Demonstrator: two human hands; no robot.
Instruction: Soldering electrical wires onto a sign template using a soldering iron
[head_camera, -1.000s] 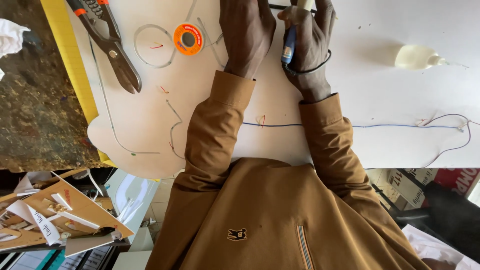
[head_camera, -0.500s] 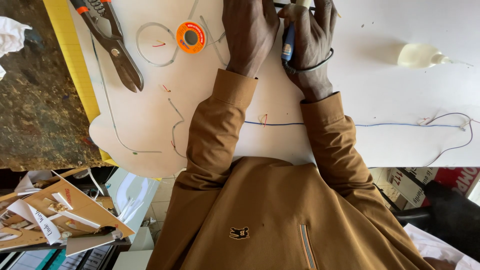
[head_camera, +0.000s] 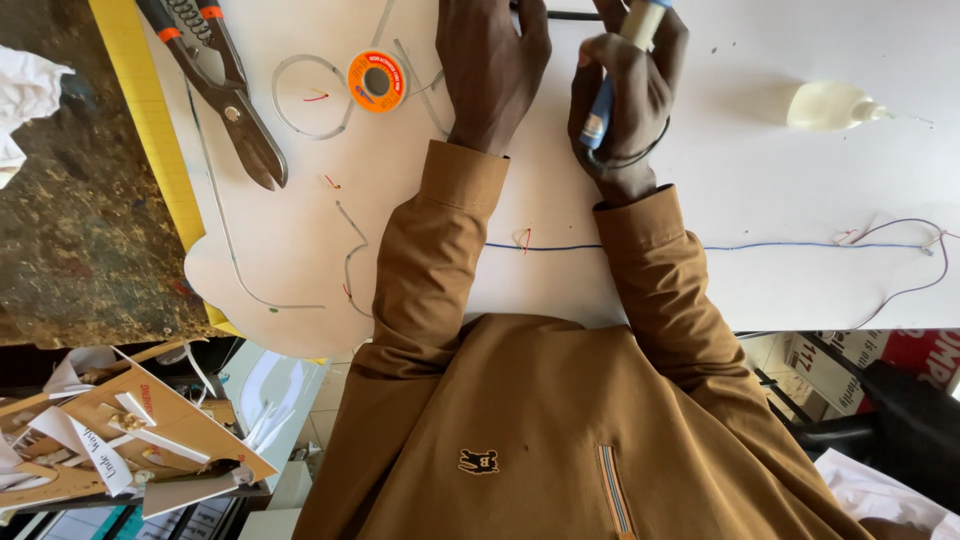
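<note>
Barely anything has moved: both hands stay at the white board's (head_camera: 760, 170) far edge. Left hand (head_camera: 492, 65) lies flat, fingers spread loosely, holding nothing, beside the orange solder spool (head_camera: 376, 81). Right hand (head_camera: 625, 95) is wrapped around a blue-handled soldering iron (head_camera: 600, 110), cord looped at the wrist. Iron tip and fingertips are cut off by the frame. Tin snips (head_camera: 228, 95) lie further left.

Tin snips (head_camera: 225, 95), orange solder spool (head_camera: 376, 81), perhaps a glue bottle (head_camera: 835, 105)
</note>
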